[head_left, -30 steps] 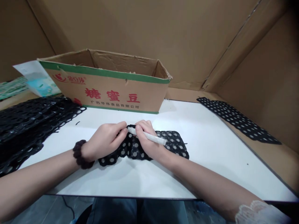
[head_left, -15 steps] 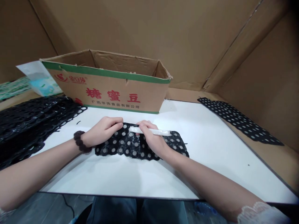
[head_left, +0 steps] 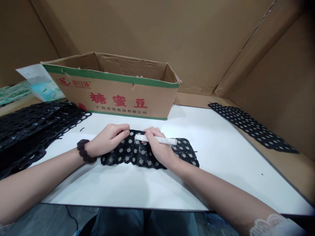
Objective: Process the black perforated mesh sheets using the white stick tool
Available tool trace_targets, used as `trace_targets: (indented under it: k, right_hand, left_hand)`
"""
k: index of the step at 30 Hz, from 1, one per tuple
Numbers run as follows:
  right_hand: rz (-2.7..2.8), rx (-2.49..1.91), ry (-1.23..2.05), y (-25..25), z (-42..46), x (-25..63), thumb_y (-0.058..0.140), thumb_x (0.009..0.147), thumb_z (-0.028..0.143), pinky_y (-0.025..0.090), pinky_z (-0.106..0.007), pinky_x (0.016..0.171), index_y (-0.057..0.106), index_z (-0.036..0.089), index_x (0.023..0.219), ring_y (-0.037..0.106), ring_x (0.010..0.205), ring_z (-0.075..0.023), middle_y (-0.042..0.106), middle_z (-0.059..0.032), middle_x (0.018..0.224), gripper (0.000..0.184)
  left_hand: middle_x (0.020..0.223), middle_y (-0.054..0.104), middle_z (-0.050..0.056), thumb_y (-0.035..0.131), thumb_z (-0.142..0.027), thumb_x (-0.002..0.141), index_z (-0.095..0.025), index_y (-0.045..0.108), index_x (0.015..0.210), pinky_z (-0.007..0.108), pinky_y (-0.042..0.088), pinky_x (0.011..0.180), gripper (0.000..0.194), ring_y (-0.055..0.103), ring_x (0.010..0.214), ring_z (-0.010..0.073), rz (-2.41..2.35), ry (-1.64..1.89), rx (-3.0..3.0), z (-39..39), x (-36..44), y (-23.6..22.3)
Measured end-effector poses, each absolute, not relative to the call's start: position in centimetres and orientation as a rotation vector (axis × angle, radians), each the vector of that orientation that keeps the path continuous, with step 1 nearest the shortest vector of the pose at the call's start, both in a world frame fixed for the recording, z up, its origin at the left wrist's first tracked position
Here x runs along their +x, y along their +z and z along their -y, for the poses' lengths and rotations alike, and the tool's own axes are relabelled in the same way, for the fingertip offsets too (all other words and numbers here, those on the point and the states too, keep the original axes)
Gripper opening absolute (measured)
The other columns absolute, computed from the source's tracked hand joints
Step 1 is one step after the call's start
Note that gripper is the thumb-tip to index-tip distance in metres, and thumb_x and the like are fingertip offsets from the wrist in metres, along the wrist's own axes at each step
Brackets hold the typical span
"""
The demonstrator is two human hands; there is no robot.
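A black rubbery sheet with rows of pale round dots lies on the white table in front of me. My left hand grips its upper left edge, thumb on top and fingers partly hidden behind. In my right hand is a white pen-shaped tool, slanting slightly across the sheet. The tool's left end is at the dots near the upper edge; whether it touches them I cannot tell. My right wrist rests over the sheet's lower right part and hides some of it.
Behind the hands stands an open cardboard box with red lettering. Black perforated strips are heaped at the left, near a tissue pack. Another dotted black sheet lies along the table's right edge. Cardboard walls enclose the back.
The white tool in my right hand has shifted slightly left, and the right hand with it. My left hand stays at the sheet's edge.
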State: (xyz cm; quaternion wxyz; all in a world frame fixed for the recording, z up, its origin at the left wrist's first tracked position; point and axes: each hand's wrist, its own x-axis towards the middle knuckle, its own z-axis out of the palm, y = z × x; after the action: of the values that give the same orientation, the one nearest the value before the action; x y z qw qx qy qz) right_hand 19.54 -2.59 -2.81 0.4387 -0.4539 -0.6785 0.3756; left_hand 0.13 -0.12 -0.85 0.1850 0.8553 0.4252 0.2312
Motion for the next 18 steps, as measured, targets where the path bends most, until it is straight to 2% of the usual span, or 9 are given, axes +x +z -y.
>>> trace_targets:
  k: [7,18]
  right_hand:
    - [1.687,-1.111,0.852,-2.9,2.9,19.3,0.034,0.093,0.026,0.037,-0.029,0.083,0.049,0.022,0.065,0.047,0.085,-0.0167,0.054,0.0003,0.077,0.032]
    - [1.605,-1.142,0.992,-3.0,2.4,19.6,0.035,0.092,0.026,0.036,-0.031,0.088,0.052,0.022,0.061,0.051,0.087,-0.0178,0.059,0.0005,0.075,0.036]
  left_hand:
    - [0.054,0.038,-0.005,0.035,-0.028,0.089,-0.020,0.035,0.064,0.024,0.030,0.055,0.026,0.037,0.052,0.0116,-1.278,0.698,2.464,1.3,0.7,-0.5]
    - [0.060,0.039,-0.004,0.033,-0.032,0.090,-0.019,0.034,0.061,0.023,0.034,0.057,0.031,0.041,0.059,0.0119,-1.267,0.705,2.224,0.3,0.6,-0.7]
